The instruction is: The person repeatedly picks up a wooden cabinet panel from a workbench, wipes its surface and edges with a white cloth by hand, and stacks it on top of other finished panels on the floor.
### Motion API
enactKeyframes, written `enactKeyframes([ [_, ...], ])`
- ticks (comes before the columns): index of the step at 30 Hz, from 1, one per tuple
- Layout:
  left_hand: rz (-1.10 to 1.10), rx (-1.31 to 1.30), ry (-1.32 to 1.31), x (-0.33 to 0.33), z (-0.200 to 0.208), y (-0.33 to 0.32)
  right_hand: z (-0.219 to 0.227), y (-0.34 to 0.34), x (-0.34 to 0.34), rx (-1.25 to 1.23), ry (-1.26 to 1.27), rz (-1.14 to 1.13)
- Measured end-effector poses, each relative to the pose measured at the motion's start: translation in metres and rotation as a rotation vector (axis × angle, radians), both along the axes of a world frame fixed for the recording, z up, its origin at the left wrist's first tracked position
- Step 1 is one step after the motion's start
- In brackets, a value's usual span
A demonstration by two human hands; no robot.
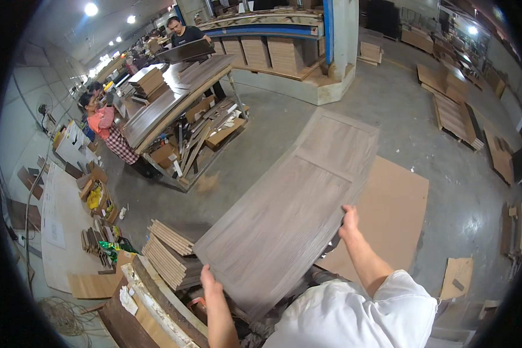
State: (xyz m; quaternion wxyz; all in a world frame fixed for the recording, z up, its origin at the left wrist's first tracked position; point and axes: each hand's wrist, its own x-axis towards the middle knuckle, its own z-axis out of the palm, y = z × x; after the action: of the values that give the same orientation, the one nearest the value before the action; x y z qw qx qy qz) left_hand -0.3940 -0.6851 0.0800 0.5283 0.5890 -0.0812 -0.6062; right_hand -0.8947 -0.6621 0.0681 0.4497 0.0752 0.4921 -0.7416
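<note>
A long grey wood-grain cabinet door panel with recessed sections is held tilted in front of me, stretching from near my body toward the far right. My left hand is closed on its near left edge, the fingers mostly hidden. On its right long edge, my right hand grips with the thumb on top and the other fingers out of sight beneath. Just beyond my left hand lies a stack of boards with pale edges. Under the panel's right side, a flat brown cardboard sheet rests on the floor.
Ahead on the left stands a workbench with boards on top and scraps below; people work around it. A press machine with a blue frame is at the back. Board stacks sit on the right-hand floor. A padded edge is close on my left.
</note>
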Motion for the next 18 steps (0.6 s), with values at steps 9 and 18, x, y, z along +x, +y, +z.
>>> enactKeyframes([
  [9,-0.428,-0.08,0.069,-0.188,0.015,-0.071,-0.009,0.004,0.01,0.085,0.552,0.023],
  [18,-0.783,-0.168,-0.168,-0.248,0.064,-0.117,0.038,-0.017,-0.056,0.158,0.515,0.016],
])
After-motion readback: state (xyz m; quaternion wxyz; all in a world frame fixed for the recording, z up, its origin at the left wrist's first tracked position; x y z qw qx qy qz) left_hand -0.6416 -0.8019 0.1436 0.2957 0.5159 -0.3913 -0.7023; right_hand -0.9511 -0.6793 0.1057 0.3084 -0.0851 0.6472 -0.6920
